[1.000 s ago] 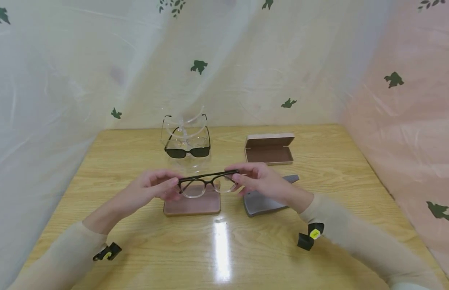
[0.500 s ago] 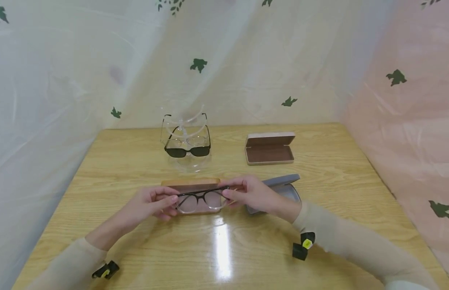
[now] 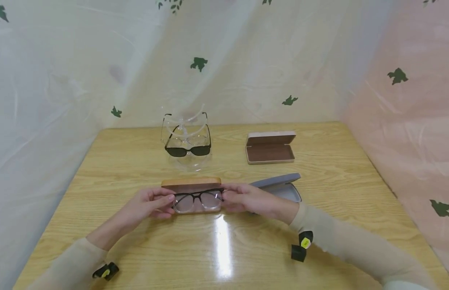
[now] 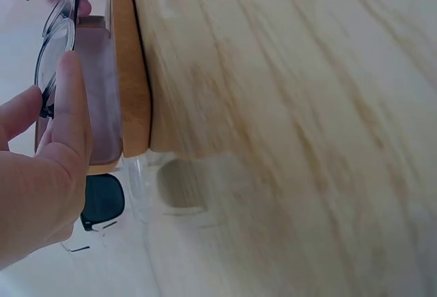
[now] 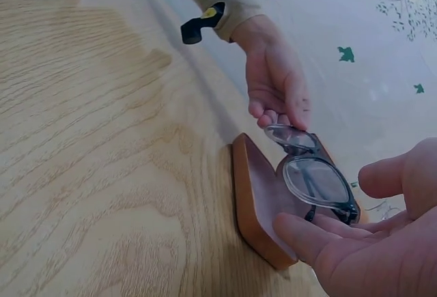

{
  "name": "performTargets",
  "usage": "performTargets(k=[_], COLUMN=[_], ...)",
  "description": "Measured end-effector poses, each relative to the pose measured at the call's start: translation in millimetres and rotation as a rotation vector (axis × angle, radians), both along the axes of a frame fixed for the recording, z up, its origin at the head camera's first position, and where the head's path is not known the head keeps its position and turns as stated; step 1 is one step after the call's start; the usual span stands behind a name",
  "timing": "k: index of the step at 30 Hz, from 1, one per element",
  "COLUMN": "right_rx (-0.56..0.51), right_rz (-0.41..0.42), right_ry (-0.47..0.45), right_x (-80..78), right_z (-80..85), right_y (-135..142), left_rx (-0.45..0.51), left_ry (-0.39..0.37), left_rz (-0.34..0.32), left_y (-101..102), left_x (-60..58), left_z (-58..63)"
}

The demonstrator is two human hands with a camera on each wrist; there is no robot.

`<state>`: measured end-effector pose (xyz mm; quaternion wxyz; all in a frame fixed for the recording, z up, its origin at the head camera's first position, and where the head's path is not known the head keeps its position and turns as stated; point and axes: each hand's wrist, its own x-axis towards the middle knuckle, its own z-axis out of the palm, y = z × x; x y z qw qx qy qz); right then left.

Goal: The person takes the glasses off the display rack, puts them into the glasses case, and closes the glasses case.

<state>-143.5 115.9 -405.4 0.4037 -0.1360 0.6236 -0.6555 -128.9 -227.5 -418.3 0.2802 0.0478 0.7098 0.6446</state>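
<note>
Black-topped eyeglasses with clear lower rims [image 3: 197, 199] are over the open orange-brown glasses case [image 3: 191, 182], overlapping its pinkish inside. My left hand [image 3: 152, 202] pinches their left end between thumb and fingers, as the left wrist view shows. At the other end is my right hand [image 3: 246, 198]. In the right wrist view its fingers [image 5: 311, 239] extend alongside the folded temples, while the thumb stands slightly off the frame. The lenses [image 5: 315, 181] face toward my body, and the case's lid stands up behind them.
An open grey case [image 3: 282, 187] lies partly behind my right hand. Farther back sits an open pinkish case with a brown inside [image 3: 270, 154]. At back left, a clear stand [image 3: 184, 129] bears sunglasses [image 3: 188, 151] and thin-framed eyeglasses [image 3: 163, 129].
Both hands have lowered the eyeglasses toward me, from above the orange-brown case down to it. The right thumb has come off the frame's end.
</note>
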Motion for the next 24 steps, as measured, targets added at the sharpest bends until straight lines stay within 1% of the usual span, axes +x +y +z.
performTargets(k=[5,11,18,24], right_rx=[-0.013,-0.012,-0.04,-0.04], right_rz=[0.013,0.043,0.062,0.024], right_ry=[-0.02,-0.026,-0.074,-0.135], right_x=[-1.7,-2.8,-4.9,-7.0], right_z=[-0.7,-2.2,-7.2,-9.8], right_y=[-1,1,-4,-9], left_rx=[0.017,0.007,0.01,0.04], left_ry=[-0.008,-0.007,-0.047,-0.065], left_rz=[0.021,0.038,0.101,0.1], left_y=[-3,-7,-11,-15], left_x=[0.0,0.2,-1.3,-4.1], left_z=[-3.0,-5.5,-10.1,-12.9])
